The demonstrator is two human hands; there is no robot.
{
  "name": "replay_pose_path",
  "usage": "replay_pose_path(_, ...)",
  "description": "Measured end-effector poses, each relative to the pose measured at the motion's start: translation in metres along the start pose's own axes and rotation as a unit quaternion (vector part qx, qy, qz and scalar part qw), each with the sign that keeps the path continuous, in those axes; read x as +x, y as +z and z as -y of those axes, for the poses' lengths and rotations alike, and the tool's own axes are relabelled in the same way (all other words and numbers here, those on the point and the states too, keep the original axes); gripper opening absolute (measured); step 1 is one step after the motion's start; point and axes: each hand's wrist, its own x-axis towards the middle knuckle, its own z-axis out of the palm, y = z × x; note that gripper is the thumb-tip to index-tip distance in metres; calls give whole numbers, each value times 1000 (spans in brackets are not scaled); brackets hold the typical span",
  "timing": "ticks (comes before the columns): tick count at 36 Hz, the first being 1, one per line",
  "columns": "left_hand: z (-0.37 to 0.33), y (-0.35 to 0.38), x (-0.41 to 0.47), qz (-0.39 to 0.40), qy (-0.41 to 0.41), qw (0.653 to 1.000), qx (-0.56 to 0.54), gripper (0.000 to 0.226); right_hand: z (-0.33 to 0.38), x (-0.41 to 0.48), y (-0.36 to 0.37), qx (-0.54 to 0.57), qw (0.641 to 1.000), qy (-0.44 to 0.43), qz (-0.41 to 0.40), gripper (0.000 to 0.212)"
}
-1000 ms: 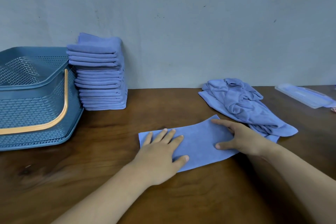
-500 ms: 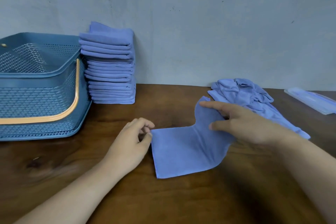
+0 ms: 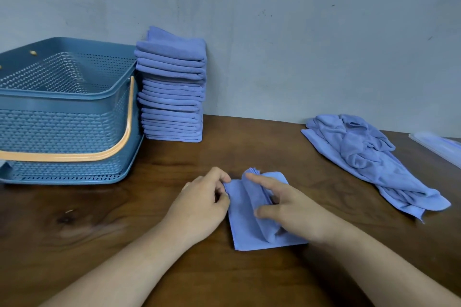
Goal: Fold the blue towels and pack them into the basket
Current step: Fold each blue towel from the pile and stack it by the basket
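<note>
A small blue towel (image 3: 245, 227) lies half folded on the wooden table in front of me. My left hand (image 3: 199, 207) pinches its left edge near the far corner. My right hand (image 3: 287, 209) holds the right half of the cloth, folded over towards the left, with the index finger stretched along the raised fold. A tall stack of folded blue towels (image 3: 172, 92) stands against the wall. To its left sits the blue basket (image 3: 62, 122) with an orange handle, nothing visible inside it. A heap of unfolded blue towels (image 3: 369, 154) lies at the right.
A clear plastic lid or tray (image 3: 439, 147) lies at the far right edge of the table. The grey wall runs close behind the stack and the heap. Bare wood (image 3: 249, 147) shows between the stack and the heap.
My right hand has carried the towel's right half over to the left, making it narrower. My left hand stays pinching the left edge. The view has shifted left.
</note>
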Motion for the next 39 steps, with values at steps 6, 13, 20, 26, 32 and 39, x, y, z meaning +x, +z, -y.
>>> replay_pose_path(6,-1,0,-1,-10,9,1000,0,22,15,1,-13,16,1000,19,13,72)
replay_pose_path(13,-2,-1,-1,-1,0,1000,10,23,19,-6,-17,225,973,-13,51,63)
replay_pose_path(20,-5,-4,-2,-14,-33,999,-13,28,-27,12,-38,-88,967,-148,-187,39)
replay_pose_path(26,-11,-6,-5,-42,-47,998,-32,33,-42,9,-17,-297,940,-139,-89,55)
replay_pose_path(32,-19,-10,-9,-80,114,990,31,23,-35,3,-10,-352,930,-105,-1,95)
replay_pose_path(39,-18,0,-18,172,107,947,250,77,-35,3,-13,-371,922,-107,22,108)
